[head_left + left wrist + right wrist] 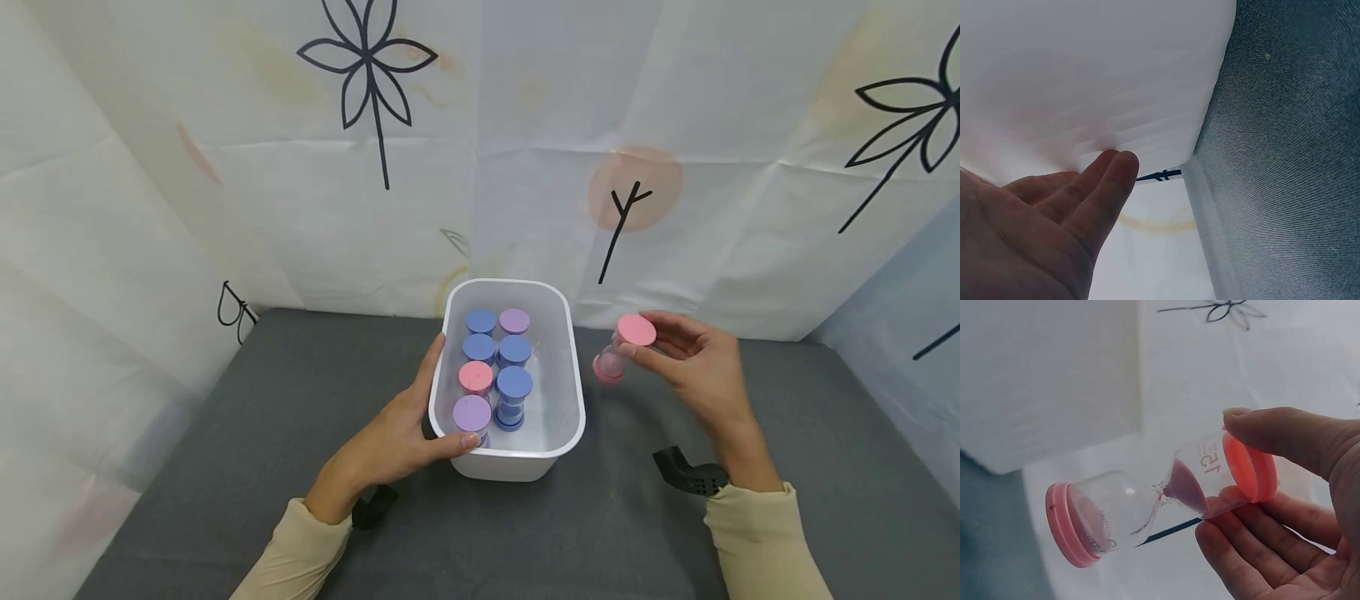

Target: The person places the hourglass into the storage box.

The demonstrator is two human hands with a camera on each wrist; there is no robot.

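Observation:
My right hand (697, 367) pinches a pink-capped hourglass (611, 363) by its upper cap, to the right of the white plastic bin (504, 469). In the right wrist view the hourglass (1119, 509) tilts, with pinkish sand in both bulbs and "15" printed on the glass. My left hand (397, 433) holds the bin at its near left corner, thumb over the rim and fingers along the outer side wall. Inside the bin stand several hourglasses in two columns: blue (514, 383), pink (476, 377) and purple (472, 413).
The bin's right side shows bare white floor (551, 400). Dark grey cloth (585, 533) covers the table. A white curtain (540, 100) with plant drawings hangs behind and at both sides, close to the bin's far end.

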